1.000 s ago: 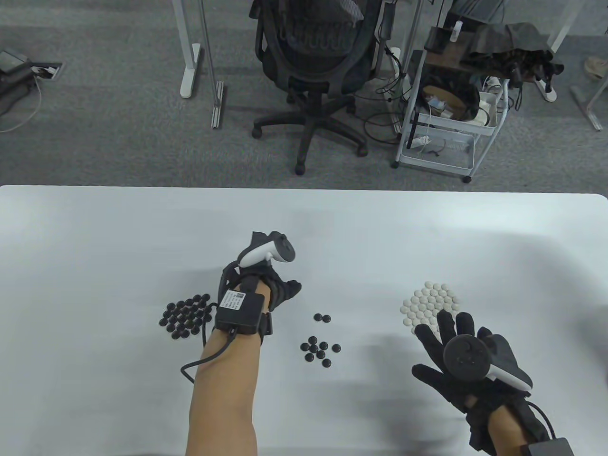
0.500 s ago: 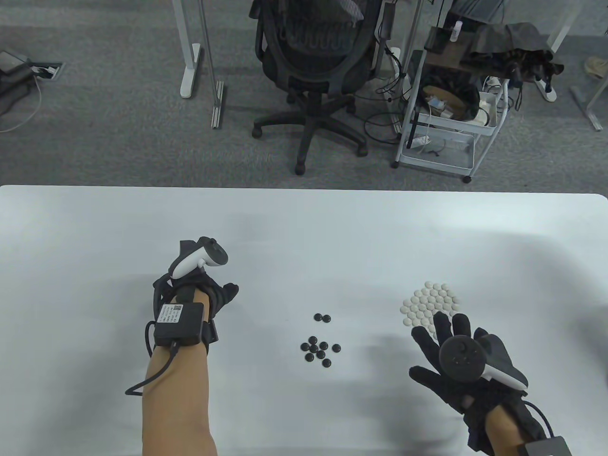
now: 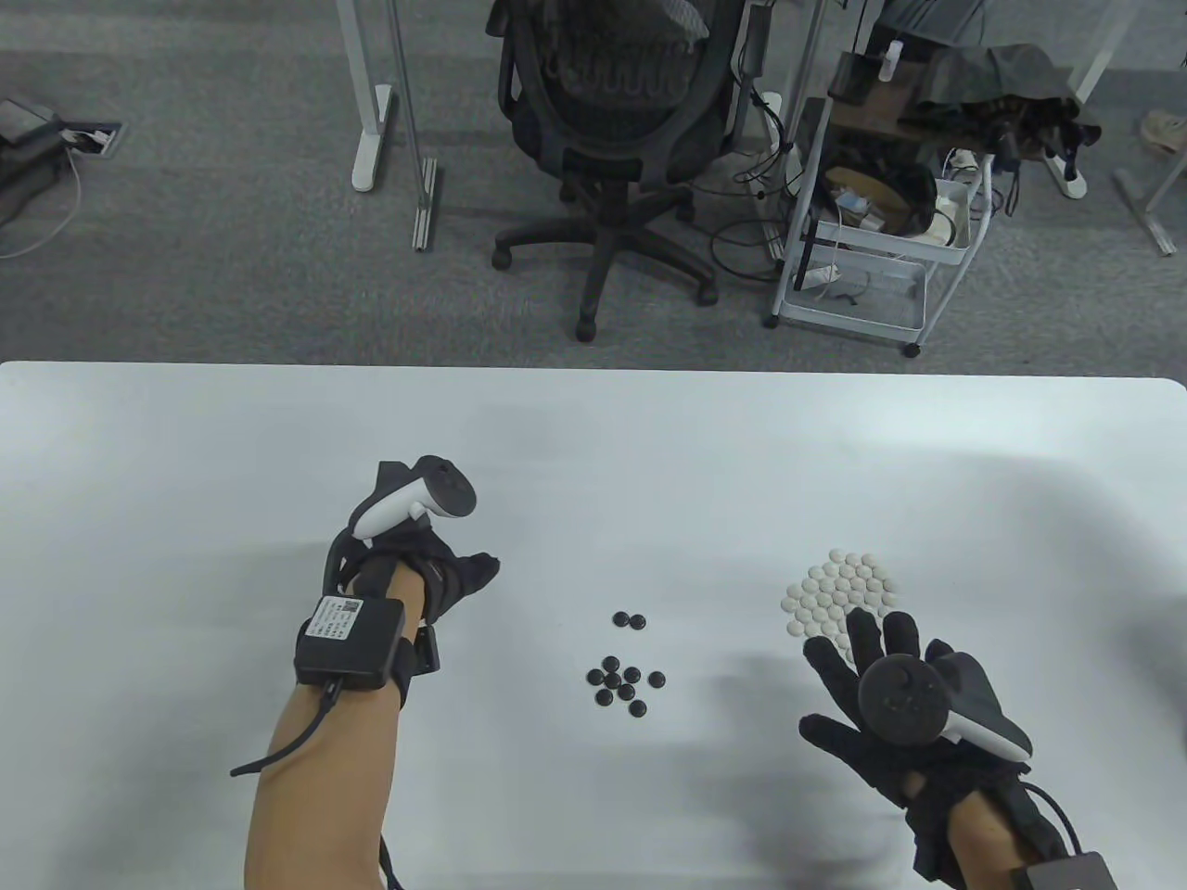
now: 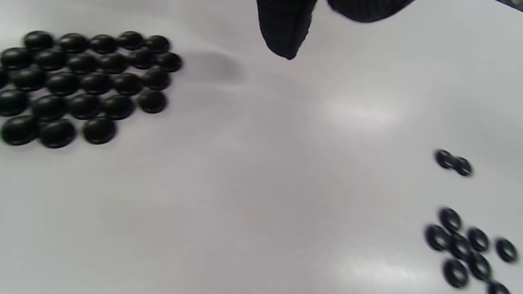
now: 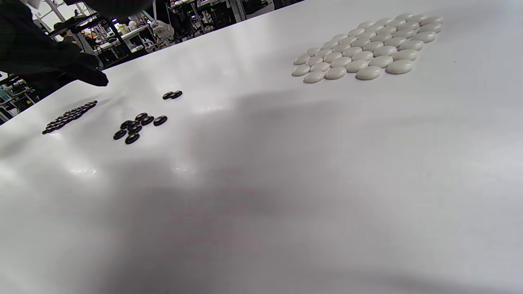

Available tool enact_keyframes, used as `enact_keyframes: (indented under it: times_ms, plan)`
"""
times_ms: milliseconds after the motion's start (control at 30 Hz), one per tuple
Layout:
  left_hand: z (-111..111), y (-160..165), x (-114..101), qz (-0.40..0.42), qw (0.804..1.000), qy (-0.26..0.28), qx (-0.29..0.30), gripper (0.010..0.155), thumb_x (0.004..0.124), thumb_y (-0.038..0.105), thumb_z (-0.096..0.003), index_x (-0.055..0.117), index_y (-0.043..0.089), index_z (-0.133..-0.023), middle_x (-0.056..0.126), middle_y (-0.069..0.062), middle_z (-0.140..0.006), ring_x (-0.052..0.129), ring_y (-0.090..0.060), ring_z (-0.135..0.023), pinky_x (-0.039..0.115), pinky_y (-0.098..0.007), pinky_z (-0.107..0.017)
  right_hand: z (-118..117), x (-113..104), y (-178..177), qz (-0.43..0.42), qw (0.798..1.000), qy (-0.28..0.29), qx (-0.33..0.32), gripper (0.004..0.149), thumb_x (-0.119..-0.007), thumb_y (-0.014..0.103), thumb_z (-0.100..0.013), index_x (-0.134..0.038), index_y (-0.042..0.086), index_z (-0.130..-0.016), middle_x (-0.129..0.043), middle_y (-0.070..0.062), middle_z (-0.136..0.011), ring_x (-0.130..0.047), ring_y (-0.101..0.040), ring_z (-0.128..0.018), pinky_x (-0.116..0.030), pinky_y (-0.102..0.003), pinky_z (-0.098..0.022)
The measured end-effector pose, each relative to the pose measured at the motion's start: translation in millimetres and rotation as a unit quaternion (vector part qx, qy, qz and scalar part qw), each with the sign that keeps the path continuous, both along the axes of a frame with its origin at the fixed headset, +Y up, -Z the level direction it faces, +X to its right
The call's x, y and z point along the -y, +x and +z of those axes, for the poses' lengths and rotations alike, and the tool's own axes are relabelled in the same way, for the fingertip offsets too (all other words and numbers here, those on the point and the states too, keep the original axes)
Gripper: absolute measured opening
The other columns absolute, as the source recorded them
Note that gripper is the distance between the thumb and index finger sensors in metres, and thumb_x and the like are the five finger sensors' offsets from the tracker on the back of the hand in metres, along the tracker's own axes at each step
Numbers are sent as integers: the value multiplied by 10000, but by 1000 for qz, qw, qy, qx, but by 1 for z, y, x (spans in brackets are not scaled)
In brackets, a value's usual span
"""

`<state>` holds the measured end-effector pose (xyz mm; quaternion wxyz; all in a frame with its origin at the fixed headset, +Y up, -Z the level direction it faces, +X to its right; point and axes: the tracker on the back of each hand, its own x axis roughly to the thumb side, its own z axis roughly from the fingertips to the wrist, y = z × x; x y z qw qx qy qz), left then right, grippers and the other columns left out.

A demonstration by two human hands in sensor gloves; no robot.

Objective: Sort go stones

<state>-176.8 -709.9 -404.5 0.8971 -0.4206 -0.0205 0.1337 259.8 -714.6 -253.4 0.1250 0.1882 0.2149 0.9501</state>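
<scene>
Sorting looks well advanced: at the far left of the desk the sorted black stones lie packed in a tight patch, plain in the left wrist view but hidden under the left hand in the table view. That hand hovers above the patch; one gloved fingertip hangs free with no stone on it, but whether the other fingers are curled or relaxed I cannot tell. Toward the middle lie the unsorted stones: a pair of black stones and, just nearer the person, a loose cluster of black stones. Further right the white stones sit in their own neat patch, with the right hand spread open just beside it, holding nothing. The next move probably calls for the left hand to reach rightward, pinch a middle stone and carry it to the black patch.
</scene>
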Motion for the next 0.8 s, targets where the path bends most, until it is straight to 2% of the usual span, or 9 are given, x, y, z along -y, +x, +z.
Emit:
enact_keyframes:
  times_ms: [200, 367, 467, 600, 800]
  plan:
    - [13, 71, -6, 20, 989, 10, 148, 653, 474, 487, -572, 629, 229, -1152, -55, -298, -1166, -120, -586, -935, 12, -834, -573, 0, 0, 1, -1, 1000, 2, 1, 790, -501, 536, -554, -197, 114, -1148, 64, -319, -1062, 141, -582, -847, 4, -784, -485]
    - [19, 113, 2, 0, 977, 9, 211, 651, 461, 487, -568, 595, 245, -1157, -64, -297, -1161, -124, -585, -931, 18, -835, -575, 0, 0, 1, 0, 1000, -1, 3, 789, -501, 536, -554, -198, 114, -1148, 63, -320, -1062, 140, -583, -848, 4, -785, -485]
    - [18, 129, 15, -15, 975, 3, 223, 652, 453, 488, -564, 552, 258, -1167, -80, -299, -1152, -146, -585, -923, 15, -836, -573, 0, 0, 2, 1, 1000, 0, 3, 790, -502, 536, -554, -198, 113, -1148, 62, -318, -1063, 140, -582, -848, 3, -785, -485]
    - [16, 137, 31, -6, 975, -6, 222, 658, 434, 492, -562, 398, 284, -1185, -140, -308, -1120, -175, -585, -904, 3, -838, -569, 0, 0, 2, 0, 1000, 0, 4, 789, -504, 535, -555, -199, 112, -1148, 61, -319, -1062, 139, -582, -849, 2, -785, -485]
    - [13, 130, 39, -27, 978, -7, 209, 664, 410, 495, -554, 389, 290, -1186, -150, -302, -1114, -181, -582, -900, 1, -838, -568, 0, -1, 3, 0, 1000, -2, 5, 788, -507, 533, -556, -202, 111, -1148, 58, -320, -1064, 138, -582, -849, 1, -786, -485]
